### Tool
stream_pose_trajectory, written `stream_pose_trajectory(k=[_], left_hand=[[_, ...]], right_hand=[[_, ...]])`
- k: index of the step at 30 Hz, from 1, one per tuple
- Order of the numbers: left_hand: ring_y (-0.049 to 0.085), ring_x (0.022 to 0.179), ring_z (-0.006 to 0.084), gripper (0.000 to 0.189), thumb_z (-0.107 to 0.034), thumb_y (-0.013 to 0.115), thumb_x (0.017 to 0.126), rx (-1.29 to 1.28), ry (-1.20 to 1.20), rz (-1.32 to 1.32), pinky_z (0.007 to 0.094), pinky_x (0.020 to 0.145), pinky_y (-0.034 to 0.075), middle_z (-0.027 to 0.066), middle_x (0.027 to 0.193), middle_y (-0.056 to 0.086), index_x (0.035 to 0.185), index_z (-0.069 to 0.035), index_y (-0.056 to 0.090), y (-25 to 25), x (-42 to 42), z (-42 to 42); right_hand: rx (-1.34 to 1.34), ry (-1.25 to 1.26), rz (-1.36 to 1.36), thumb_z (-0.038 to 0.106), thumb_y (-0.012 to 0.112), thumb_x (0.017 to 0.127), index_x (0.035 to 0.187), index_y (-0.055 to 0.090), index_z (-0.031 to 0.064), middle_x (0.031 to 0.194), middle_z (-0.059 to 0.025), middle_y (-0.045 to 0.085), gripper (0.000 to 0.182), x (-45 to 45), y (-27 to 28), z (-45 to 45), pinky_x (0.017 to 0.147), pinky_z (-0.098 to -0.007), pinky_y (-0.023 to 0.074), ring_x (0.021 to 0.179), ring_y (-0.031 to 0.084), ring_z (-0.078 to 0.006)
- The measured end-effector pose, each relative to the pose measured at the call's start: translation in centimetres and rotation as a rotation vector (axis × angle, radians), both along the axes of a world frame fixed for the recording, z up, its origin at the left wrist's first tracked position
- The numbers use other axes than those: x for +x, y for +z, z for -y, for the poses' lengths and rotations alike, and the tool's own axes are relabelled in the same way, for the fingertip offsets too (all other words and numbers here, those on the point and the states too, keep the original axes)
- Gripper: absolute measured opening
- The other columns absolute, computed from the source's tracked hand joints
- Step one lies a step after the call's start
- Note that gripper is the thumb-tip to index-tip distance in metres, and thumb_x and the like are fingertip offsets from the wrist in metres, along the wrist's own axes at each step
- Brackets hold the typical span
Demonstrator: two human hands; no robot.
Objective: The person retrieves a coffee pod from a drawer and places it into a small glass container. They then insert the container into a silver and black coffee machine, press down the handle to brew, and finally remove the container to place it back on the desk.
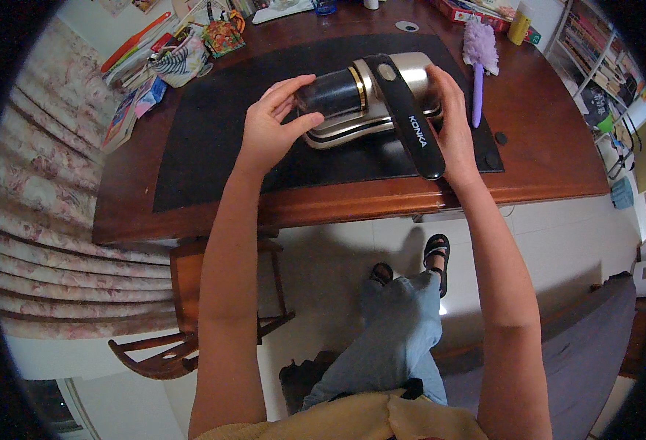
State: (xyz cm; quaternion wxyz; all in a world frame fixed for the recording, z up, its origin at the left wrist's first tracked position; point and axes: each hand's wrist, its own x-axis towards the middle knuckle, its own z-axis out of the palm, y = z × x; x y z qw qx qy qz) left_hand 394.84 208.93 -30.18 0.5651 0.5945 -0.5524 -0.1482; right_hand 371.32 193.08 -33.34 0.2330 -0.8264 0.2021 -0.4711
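A KONKA handheld vacuum cleaner [416, 69] lies crosswise before me, over the black desk mat [213, 137]. Its body is champagne-coloured metal or glossy plastic, and its long black handle [411, 121] points towards me. A dark see-through dust cup [334, 93] with a gold ring makes up its left part. My left hand [276, 118] grips the cup's left end, thumb in front and fingers behind. Around the right end of the body curls my right hand [455, 121], partly hidden by the handle. Whether the cleaner rests on the mat or is slightly lifted, I cannot tell.
On the wooden desk [548, 137], a purple duster [478, 71] lies right of the cleaner, below a yellow canister [520, 25]. A striped pouch [180, 66] and books [130, 115] stand left. A wooden chair [185, 291] is below the desk's left side, beside a floral curtain [53, 181].
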Motion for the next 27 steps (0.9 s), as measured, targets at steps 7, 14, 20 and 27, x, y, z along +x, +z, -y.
stream_pose_trajectory(k=[7, 14, 20, 27], left_hand=[[0.061, 0.109, 0.016, 0.064, -0.002, 0.079, 0.077, 0.109, 0.052, -0.056, 0.0287, 0.098, 0.049, 0.0097, 0.118, 0.063, 0.137, -0.005, 0.054, 0.5, 0.1, -0.5], [0.06, 0.114, 0.0185, 0.061, 0.0, 0.074, 0.082, 0.117, -0.013, -0.113, 0.0305, 0.099, 0.049, 0.014, 0.129, 0.059, 0.138, 0.0, 0.05, 0.7, -0.8, -2.2], [0.057, 0.12, 0.0204, 0.059, 0.0, 0.071, 0.085, 0.107, 0.017, -0.131, 0.0319, 0.103, 0.046, 0.0153, 0.133, 0.056, 0.139, 0.001, 0.048, 0.3, -1.0, -2.2], [0.056, 0.122, 0.0201, 0.053, -0.007, 0.067, 0.09, 0.119, 0.004, 0.068, 0.0309, 0.106, 0.041, 0.0136, 0.132, 0.058, 0.139, 0.001, 0.048, 0.7, -0.2, -2.4]], right_hand=[[0.176, 0.054, 0.018, 0.02, 0.075, 0.083, 0.148, 0.032, 0.006, 0.144, -0.0213, 0.042, 0.079, 0.4, -0.9, 0.6, 0.108, -0.041, 0.0384, 0.132, 0.045, -0.0369], [0.128, -0.02, 0.001, 0.025, 0.074, 0.082, 0.144, 0.038, 0.0054, 0.136, -0.0203, 0.048, 0.074, 0.1, -0.6, 1.0, 0.106, -0.0389, 0.0398, 0.125, 0.051, -0.0347], [0.193, 0.039, 0.009, 0.027, 0.073, 0.083, 0.144, 0.037, 0.0041, 0.137, -0.0212, 0.049, 0.074, 0.5, -0.8, 0.6, 0.106, -0.0395, 0.0396, 0.126, 0.05, -0.0353], [0.19, 0.016, -0.024, 0.03, 0.073, 0.084, 0.145, 0.036, 0.0038, 0.138, -0.0212, 0.048, 0.077, 0.6, -0.4, 0.3, 0.107, -0.0393, 0.0389, 0.127, 0.05, -0.0354]])
